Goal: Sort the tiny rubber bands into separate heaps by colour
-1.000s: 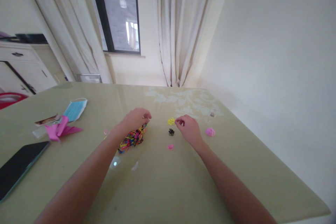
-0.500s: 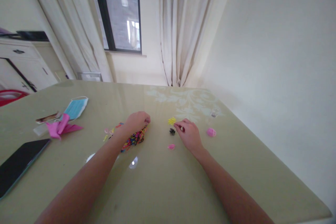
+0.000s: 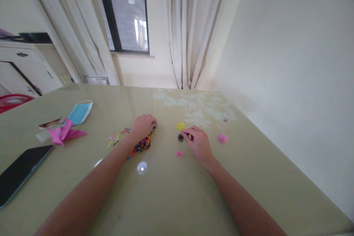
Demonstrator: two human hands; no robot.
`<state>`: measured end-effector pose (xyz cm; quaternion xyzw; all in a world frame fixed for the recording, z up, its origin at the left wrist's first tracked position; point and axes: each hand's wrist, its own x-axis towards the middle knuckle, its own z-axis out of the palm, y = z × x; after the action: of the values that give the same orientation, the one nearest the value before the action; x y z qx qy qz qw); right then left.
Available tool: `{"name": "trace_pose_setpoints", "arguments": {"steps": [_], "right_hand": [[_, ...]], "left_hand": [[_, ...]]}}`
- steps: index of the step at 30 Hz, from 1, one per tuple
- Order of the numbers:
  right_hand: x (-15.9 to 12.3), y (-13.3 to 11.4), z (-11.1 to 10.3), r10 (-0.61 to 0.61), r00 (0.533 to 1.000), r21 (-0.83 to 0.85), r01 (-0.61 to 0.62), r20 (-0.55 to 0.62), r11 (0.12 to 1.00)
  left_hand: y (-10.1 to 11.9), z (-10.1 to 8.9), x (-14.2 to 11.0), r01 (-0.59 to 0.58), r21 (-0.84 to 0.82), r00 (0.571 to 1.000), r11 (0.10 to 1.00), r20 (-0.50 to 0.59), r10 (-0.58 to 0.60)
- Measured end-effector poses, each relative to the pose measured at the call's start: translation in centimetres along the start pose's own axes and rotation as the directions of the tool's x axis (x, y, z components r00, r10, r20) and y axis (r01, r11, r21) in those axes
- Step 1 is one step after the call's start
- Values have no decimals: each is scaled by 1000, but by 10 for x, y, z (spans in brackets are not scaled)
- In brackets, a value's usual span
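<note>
A heap of small multicoloured rubber bands [image 3: 142, 145] lies on the table, partly hidden under my left forearm. My left hand [image 3: 144, 125] rests at the heap's far edge, its fingers curled down; what they grip, if anything, is hidden. To the right are three small sorted groups: yellow bands [image 3: 180, 126], black bands [image 3: 180, 138] and pink bands [image 3: 179, 153]. Thumb and forefinger of my right hand [image 3: 197, 142] pinch together right beside the black group, just below the yellow one. Anything between those fingertips is too small to make out.
Right of my hands sit a pink lump [image 3: 222, 138] and a small clear piece [image 3: 227, 117]. At left lie a phone [image 3: 24, 171], a folded pink paper shape [image 3: 65, 132] and a blue face mask [image 3: 80, 113]. Several loose bands [image 3: 113, 141] are scattered left of the heap.
My right hand has shifted slightly left and nearer, its fingertips going from the yellow group to the black one. My left hand has moved slightly left, fingers still curled at the heap.
</note>
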<state>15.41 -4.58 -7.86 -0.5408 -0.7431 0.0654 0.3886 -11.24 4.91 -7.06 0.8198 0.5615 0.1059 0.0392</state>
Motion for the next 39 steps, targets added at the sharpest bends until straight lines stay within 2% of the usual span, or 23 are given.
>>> {"name": "trace_pose_setpoints", "arguments": {"steps": [2, 4, 6, 8, 11, 13, 17, 22, 26, 32, 39], "right_hand": [[0, -3, -2, -5, 1000, 4, 5, -18, 1000], [0, -6, -4, -12, 999, 26, 13, -39, 1000], [1, -10, -5, -24, 998, 70, 28, -60, 997], [0, -14, -6, -42, 996, 124, 52, -82, 991], [-2, -21, -9, -61, 991, 203, 85, -122, 975], [-3, -27, -12, -68, 986, 253, 106, -152, 962], [-6, -38, -19, -91, 977, 320, 151, -195, 935], [-10, -46, -22, -68, 951, 337, 173, -302, 926], [-11, -46, -22, -70, 933, 304, 185, -352, 934], [-7, -39, -27, -127, 945, 263, 210, -300, 942], [3, -31, -36, -83, 974, 422, 166, -209, 891]], "left_hand": [[1, -4, 2, 0, -97, 1000, 995, -25, -3], [6, -14, 4, 8, -336, 999, 942, -42, -23], [17, -28, 3, 9, -628, 999, 778, -30, -36], [32, -43, -2, -36, -825, 998, 564, -61, -25], [56, -66, -14, -87, -949, 996, 302, -75, 52], [69, -77, -23, -80, -966, 991, 244, -50, 124], [87, -83, -34, -107, -959, 975, 264, -49, 217], [97, -73, -36, -113, -955, 961, 276, -35, 274], [100, -70, -37, -120, -941, 960, 318, -28, 280], [99, -73, -38, -190, -907, 957, 375, -87, 276], [99, -74, -38, -195, -864, 967, 464, -91, 236]]}}
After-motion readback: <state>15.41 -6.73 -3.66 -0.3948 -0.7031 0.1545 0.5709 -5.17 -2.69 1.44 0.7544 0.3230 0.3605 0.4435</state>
